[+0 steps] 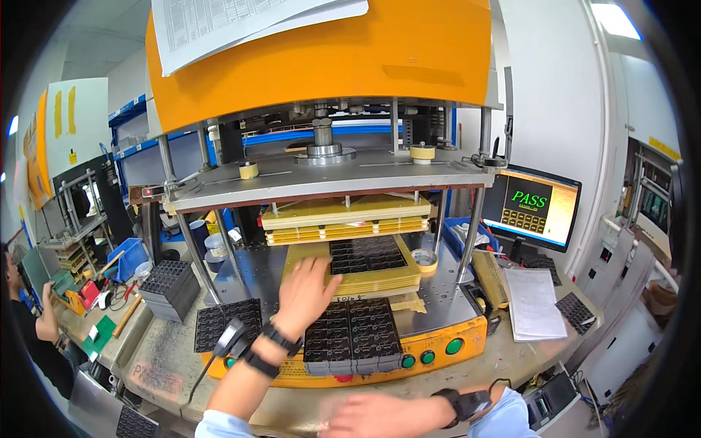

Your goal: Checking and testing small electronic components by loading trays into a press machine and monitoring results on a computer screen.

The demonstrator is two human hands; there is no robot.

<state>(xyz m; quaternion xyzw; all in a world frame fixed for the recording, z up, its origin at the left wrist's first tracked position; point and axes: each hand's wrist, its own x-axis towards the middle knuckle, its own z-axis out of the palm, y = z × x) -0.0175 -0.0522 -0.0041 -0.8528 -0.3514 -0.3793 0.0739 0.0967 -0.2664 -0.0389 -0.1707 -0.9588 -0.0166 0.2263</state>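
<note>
Our fisheye view from the head, the left of a pair, in front of the press (321, 62), facing it, tipped down, near enough to crop its top, wide enough for the monitor (527, 204) right of it.

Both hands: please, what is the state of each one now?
Left hand: open, over the lower yellow fixture.
Right hand: blurred; open or closed cannot be told.

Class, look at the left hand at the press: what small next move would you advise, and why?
I would probably draw the left hand back from the press: the black panel lies on the lower plate, the hand is over that plate, and the upper plate hangs above.
</note>
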